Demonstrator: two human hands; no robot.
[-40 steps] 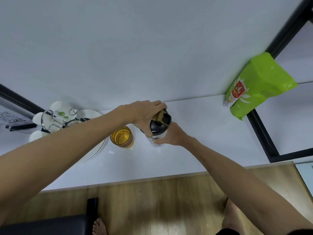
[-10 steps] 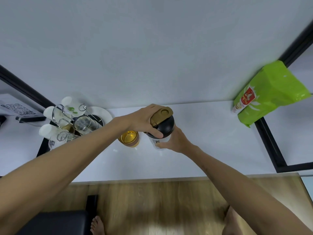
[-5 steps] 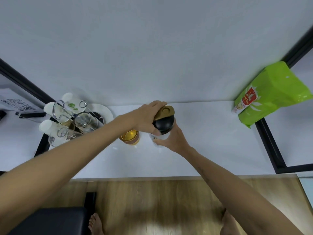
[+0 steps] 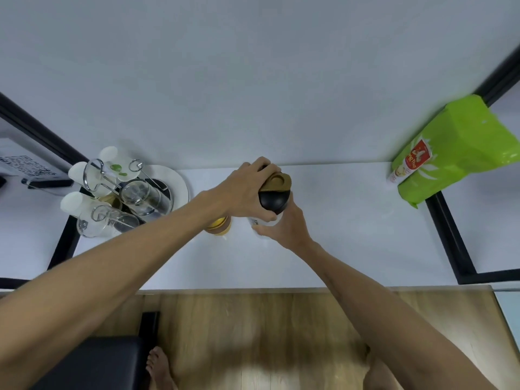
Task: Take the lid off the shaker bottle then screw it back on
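The shaker bottle stands upright on the white counter, its clear body mostly hidden by my hands. Its black lid with a gold flip cap sits on top of the bottle. My left hand wraps over the lid from the left, fingers curled around its rim. My right hand holds the bottle's body from the right and below.
An amber glass jar stands just left of the bottle, partly behind my left forearm. A wire rack of glasses and white cups sits at the left. A green bag leans at the right. The counter's front edge runs above a wooden floor.
My left hand has shifted its grip around the lid, and the gold cap has turned a little. The bottle stays in place on the counter; the view has moved slightly.
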